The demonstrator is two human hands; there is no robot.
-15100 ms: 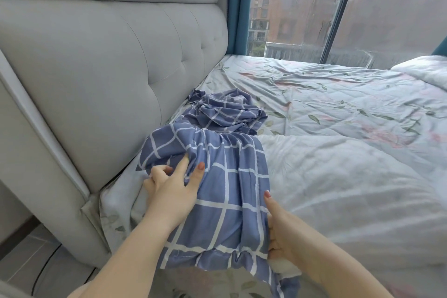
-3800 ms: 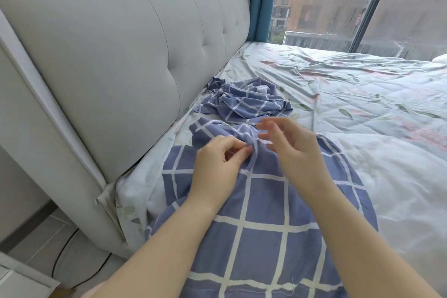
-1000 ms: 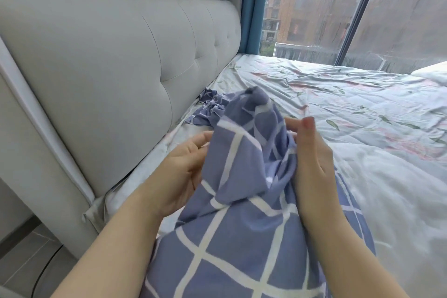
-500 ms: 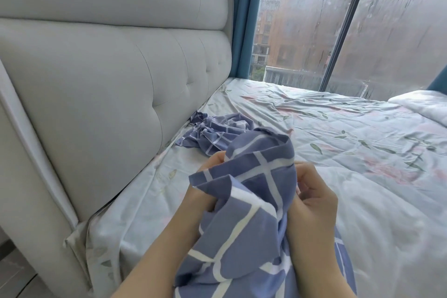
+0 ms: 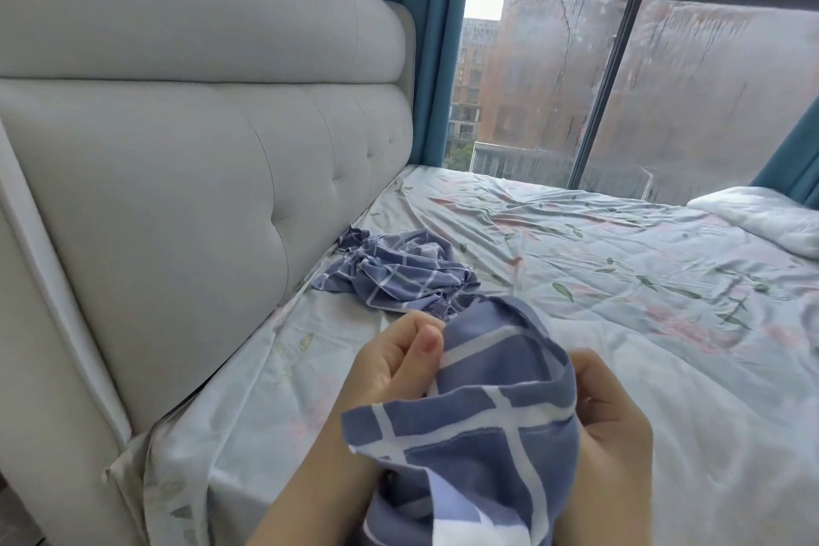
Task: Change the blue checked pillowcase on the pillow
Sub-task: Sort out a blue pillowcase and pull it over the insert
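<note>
Blue checked pillowcase [image 5: 483, 426] is gripped by both curled hands, left hand [image 5: 390, 361] and right hand [image 5: 614, 421].

Diffuse daylight enters through the window [image 5: 642, 80] at the back. Rain streaks on its glass blur the buildings [image 5: 532, 93] outside, and the sky patch [image 5: 485, 2] at its upper left is blown out to white. Below the window the sheet [image 5: 576, 262] is evenly bright, with shallow shadows in its creases. Left of the window the headboard [image 5: 177, 191] is lit sidelong, its tufted seams faintly shaded. Farthest from the window, the blue checked pillowcase [image 5: 487, 434] and the left hand [image 5: 390, 368] and right hand [image 5: 611, 426] that have it in their grip look slightly soft. Dark shadow fills the fold beneath the cloth. Wide-angle distortion tilts the window's bars and bows the headboard's edge.
</note>
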